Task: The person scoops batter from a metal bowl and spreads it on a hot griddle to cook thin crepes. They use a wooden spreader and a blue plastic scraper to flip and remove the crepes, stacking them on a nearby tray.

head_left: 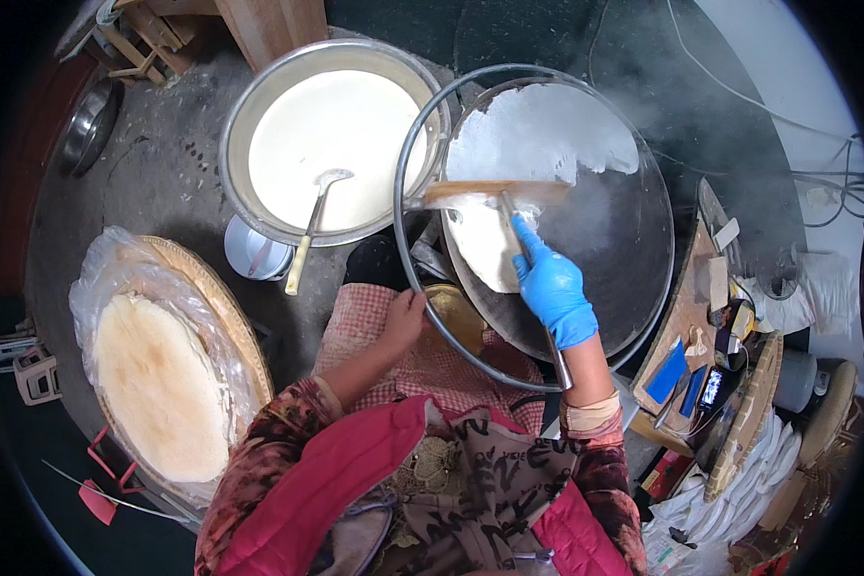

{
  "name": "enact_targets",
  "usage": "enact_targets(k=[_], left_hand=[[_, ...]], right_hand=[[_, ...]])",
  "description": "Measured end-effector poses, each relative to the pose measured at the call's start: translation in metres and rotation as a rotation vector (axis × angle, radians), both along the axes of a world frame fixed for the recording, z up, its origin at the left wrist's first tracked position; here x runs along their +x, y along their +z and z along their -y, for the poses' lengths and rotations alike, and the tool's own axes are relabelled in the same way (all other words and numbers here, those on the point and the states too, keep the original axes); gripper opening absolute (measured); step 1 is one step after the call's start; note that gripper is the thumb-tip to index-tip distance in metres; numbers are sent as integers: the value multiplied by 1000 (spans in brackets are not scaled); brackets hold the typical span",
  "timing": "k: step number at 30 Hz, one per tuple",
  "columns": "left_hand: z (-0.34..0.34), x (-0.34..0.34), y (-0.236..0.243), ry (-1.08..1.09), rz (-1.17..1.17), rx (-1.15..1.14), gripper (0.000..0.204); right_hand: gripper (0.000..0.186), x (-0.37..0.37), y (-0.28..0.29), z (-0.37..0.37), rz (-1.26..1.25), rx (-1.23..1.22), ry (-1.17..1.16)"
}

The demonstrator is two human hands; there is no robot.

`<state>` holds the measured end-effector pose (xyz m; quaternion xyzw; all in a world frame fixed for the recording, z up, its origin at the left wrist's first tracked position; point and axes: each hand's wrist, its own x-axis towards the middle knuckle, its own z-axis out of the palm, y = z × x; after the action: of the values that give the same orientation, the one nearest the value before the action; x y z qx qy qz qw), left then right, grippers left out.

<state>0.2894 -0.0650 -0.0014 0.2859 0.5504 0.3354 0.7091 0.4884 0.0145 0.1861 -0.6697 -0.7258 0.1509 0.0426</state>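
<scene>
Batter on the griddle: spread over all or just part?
Part. White batter covers the far and left areas; the griddle shows bare and dark at the right.

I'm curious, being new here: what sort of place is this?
Likely a small flatbread workshop: a steaming round griddle, a metal basin of pale batter-like liquid, and a bread-like round on a woven tray.
</scene>
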Motion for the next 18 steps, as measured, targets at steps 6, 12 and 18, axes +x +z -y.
enact_targets(k=[6,12,18], left_hand=[[-52,-21,0,45,-25,44,23],[-104,-42,-2,-58,8,-18,36],[-66,-40,2,-16,26,-36,35]], right_hand=[[57,26,35,61,93,-226,-123],[49,11,10,8,-32,-85,-111],[51,13,23,48,39,-147,-102]])
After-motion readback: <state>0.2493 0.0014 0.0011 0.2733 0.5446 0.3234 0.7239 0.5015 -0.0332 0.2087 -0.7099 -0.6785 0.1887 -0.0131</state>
